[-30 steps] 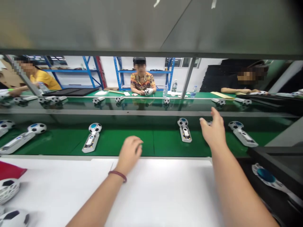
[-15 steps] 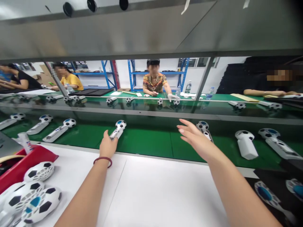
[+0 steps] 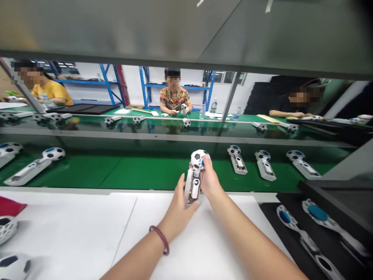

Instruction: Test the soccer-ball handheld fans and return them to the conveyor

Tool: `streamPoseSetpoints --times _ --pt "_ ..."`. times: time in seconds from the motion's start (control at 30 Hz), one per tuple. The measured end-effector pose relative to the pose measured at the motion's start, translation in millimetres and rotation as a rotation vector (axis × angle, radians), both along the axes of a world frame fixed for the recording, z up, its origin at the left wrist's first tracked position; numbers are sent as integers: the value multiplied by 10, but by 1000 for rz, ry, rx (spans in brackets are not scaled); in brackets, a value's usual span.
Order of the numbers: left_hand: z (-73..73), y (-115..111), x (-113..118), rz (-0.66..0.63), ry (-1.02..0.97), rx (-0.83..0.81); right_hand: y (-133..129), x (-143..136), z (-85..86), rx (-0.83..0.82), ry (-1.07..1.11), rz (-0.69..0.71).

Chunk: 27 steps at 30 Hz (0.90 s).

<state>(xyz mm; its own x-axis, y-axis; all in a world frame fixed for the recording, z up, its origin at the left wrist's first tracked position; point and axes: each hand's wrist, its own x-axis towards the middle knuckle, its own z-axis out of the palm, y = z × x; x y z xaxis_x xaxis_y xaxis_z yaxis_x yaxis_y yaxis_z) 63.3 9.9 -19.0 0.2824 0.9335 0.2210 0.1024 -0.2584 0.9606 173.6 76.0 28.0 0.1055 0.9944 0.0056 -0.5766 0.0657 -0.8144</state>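
A handheld device (image 3: 192,184) with a white-and-black football-patterned head and an open white handle is held upright between both hands, over the near edge of the green belt (image 3: 140,175). My left hand (image 3: 179,204), with a dark red bracelet on its wrist, grips the lower handle from the left and below. Around the device's head and upper handle, on the right side, my right hand (image 3: 210,177) is closed. Inside the handle, a white inner part with a small dark round mark shows.
Similar devices (image 3: 237,160) lie on the belt to the right and left. White sheets (image 3: 87,225) cover the near table. Football-patterned covers (image 3: 317,214) rest on black material at the right. A red bin (image 3: 11,206) stands left; people sit opposite.
My left hand has lifted the device from the belt and moved right with it. My right hand has come in and closed on its head. The camera view has shifted right.
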Motion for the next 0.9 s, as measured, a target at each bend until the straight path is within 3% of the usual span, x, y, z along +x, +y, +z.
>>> streamPoseSetpoints --times 0.1,0.33,0.47,0.6,0.77,0.9 --pt "-49 61 -18 -134 -169 -229 -43 -42 -61 -1 -74 8" --pt "-47 214 -148 -168 -305 -320 -155 -141 -26 99 -355 64" --pt "-45 242 -170 -170 -316 -353 -150 -53 -39 110 -252 299" --pt "-15 250 -166 -172 -236 -378 -147 57 -147 9 -206 528" --pt "68 222 -158 -198 -214 -382 -132 95 -283 -28 -226 600" --pt "82 222 -165 -213 -209 -356 -130 80 -307 -19 -207 559"
